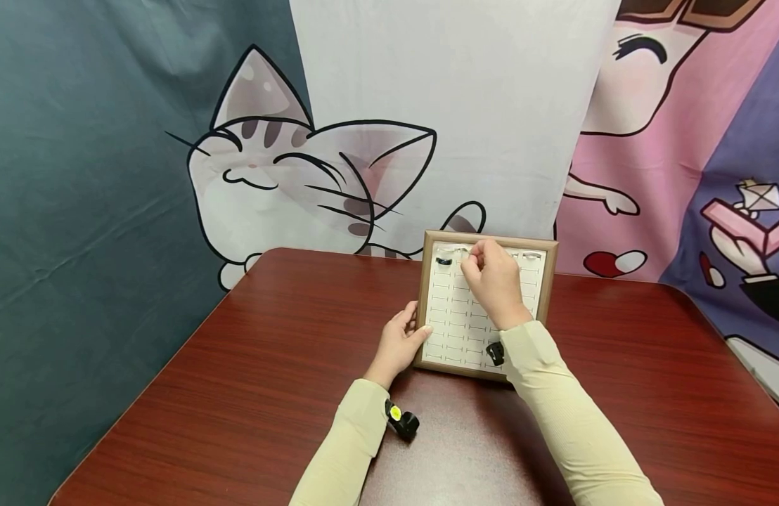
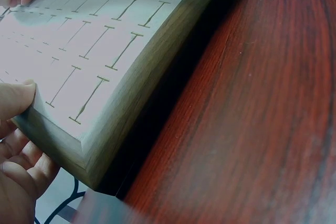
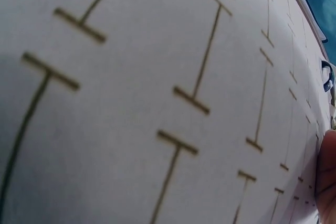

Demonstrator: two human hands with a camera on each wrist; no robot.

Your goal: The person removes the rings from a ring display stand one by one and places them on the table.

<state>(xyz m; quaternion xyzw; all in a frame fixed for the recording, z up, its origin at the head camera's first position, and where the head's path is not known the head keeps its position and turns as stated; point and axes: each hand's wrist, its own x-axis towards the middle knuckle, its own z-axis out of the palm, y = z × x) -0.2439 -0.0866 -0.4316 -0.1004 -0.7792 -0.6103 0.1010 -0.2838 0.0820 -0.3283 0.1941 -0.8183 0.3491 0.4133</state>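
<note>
A ring display board with a wooden frame and rows of slots in its white face leans upright on the table. My left hand grips its left edge, thumb on the front and fingers at the side and behind. At the top row, my right hand pinches what looks like a small ring, mostly hidden by the fingertips. A dark ring sits in a slot to the left, and a silver ring at the top right. Slots fill most of the right wrist view, with finger skin at its edge.
The reddish-brown wooden table extends on both sides of the board. Behind it hangs a cloth printed with cartoon cats. Black cameras are strapped to the left wrist and right wrist.
</note>
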